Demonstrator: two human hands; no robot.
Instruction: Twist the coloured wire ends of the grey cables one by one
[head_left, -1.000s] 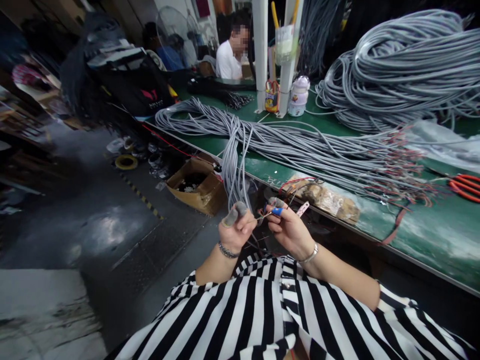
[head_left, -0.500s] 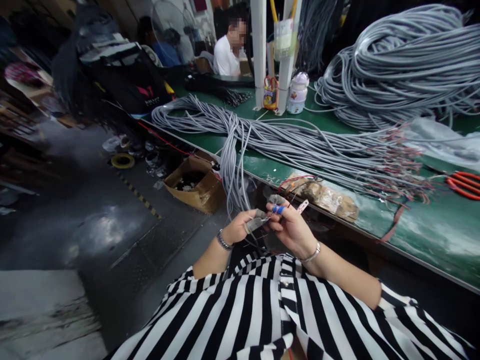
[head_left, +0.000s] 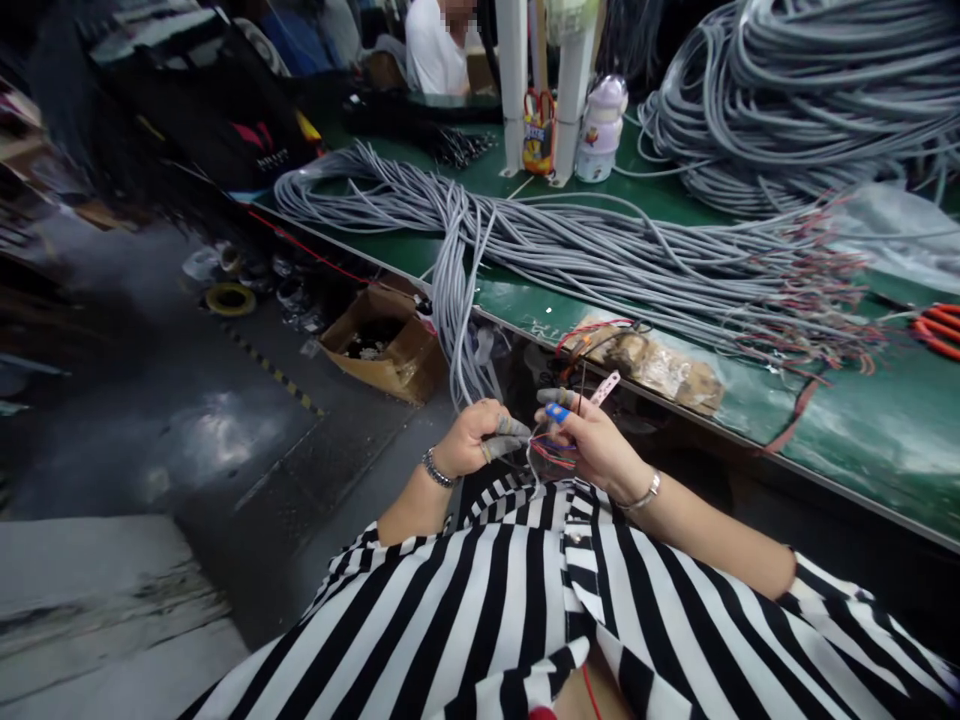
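My left hand [head_left: 474, 440], with grey finger covers, is closed in a pinch at the stripped end of a grey cable. From its fingertips thin red, blue and white wires [head_left: 553, 455] fan out toward my right hand. My right hand [head_left: 592, 445], a blue wrap on its thumb, is closed beside those wires and appears to grip them; the exact contact is partly hidden. A bundle of grey cables [head_left: 457, 320] hangs over the table edge just beyond my left hand. Behind my right hand a pink spotted strip [head_left: 605, 388] sticks up.
The green table [head_left: 892, 450] bears long grey cables [head_left: 600, 255] with bared ends, a big cable coil [head_left: 825, 110], orange-handled pliers [head_left: 937, 328] and a lilac bottle [head_left: 601, 130]. A cardboard box [head_left: 390, 345] stands on the floor. A person in white [head_left: 436, 50] sits across.
The view has tipped downward. My hands have drawn slightly apart, and the coloured wires now show spread between them.
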